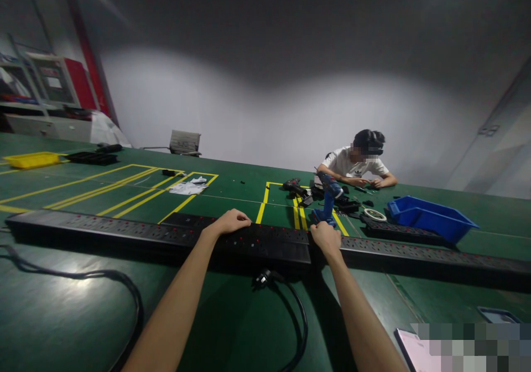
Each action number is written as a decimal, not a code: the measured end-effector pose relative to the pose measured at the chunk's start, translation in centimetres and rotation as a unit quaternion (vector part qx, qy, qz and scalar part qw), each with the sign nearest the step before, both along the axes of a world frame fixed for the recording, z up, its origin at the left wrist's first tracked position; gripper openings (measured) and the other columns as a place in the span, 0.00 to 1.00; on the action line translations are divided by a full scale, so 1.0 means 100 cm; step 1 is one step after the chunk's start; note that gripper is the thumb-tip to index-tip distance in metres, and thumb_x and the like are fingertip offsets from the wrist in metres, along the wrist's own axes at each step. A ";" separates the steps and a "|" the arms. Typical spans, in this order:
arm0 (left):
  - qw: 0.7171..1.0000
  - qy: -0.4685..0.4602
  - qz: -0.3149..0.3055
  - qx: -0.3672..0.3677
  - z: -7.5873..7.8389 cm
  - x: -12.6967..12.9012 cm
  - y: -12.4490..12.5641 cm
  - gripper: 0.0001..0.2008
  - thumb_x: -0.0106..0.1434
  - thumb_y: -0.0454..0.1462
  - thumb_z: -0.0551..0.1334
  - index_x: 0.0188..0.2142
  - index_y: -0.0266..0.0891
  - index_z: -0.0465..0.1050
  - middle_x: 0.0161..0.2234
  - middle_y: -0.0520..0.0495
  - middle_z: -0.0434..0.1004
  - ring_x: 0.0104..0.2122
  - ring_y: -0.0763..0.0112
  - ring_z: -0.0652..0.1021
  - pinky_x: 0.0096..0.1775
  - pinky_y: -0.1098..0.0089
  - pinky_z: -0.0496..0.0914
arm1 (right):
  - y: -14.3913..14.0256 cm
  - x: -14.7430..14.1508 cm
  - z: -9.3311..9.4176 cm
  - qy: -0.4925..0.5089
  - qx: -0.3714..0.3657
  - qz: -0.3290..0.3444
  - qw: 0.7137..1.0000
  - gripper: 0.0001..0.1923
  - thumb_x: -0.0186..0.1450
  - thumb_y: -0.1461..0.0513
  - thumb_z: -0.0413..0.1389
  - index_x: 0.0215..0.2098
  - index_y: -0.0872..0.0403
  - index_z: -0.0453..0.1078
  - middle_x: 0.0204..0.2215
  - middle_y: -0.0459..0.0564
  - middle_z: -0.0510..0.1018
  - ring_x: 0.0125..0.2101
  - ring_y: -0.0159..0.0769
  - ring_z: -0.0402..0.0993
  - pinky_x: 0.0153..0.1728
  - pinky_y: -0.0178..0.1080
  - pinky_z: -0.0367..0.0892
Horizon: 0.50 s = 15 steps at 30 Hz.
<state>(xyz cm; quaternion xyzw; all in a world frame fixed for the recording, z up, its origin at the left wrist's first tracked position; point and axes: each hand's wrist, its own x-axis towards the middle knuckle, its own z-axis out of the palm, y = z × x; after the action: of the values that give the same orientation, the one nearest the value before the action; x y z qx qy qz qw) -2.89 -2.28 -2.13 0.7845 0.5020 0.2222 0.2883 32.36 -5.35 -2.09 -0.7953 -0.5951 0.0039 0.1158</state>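
A long black power strip [124,229] with rows of sockets and small red switches lies across the green table in front of me. My left hand [228,224] lies over its top, fingers bent together at the far edge. At the strip's right end my right hand [327,236] is closed around the edge, its fingertips partly hidden. A second long strip [415,253] runs on to the right from beside that hand. Just beyond my right hand a blue cordless drill [329,195] stands upright. A black plug [265,278] with its cable lies on the near side.
A blue bin [431,217], a tape roll [374,215] and a second power tool [294,186] lie beyond the strips. Across the table sits a person [357,162]. Papers [188,186] and a yellow tray [33,160] are farther left. A black cable [124,281] loops at near left.
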 end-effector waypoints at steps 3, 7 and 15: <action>1.000 0.003 0.005 0.003 0.000 0.000 -0.001 0.20 0.55 0.48 0.61 0.42 0.39 0.80 0.42 0.46 0.81 0.42 0.61 0.78 0.44 0.69 0.68 | -0.002 -0.002 0.002 -0.004 0.000 -0.002 1.000 0.22 0.65 0.55 0.44 0.42 0.61 0.74 0.38 0.66 0.78 0.42 0.52 0.75 0.47 0.49 0.58; 1.000 0.015 0.010 0.018 0.000 0.001 -0.005 0.21 0.56 0.49 0.59 0.42 0.39 0.79 0.43 0.45 0.80 0.43 0.61 0.78 0.45 0.69 0.68 | -0.004 -0.003 0.003 -0.010 -0.003 0.001 1.000 0.23 0.65 0.55 0.44 0.43 0.62 0.74 0.39 0.67 0.78 0.43 0.51 0.74 0.48 0.49 0.57; 0.997 0.062 0.029 0.043 0.003 0.007 -0.013 0.21 0.59 0.48 0.57 0.43 0.39 0.79 0.43 0.43 0.80 0.43 0.61 0.78 0.47 0.68 0.66 | -0.002 0.000 -0.002 -0.019 0.009 0.011 1.000 0.23 0.65 0.55 0.44 0.41 0.62 0.74 0.38 0.66 0.78 0.42 0.52 0.75 0.46 0.49 0.58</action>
<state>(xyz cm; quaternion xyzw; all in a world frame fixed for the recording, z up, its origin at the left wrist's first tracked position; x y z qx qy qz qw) -2.19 -3.58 -1.88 0.7936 0.5313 0.2027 0.2162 32.39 -5.58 -2.29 -0.7873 -0.6061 -0.0153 0.1116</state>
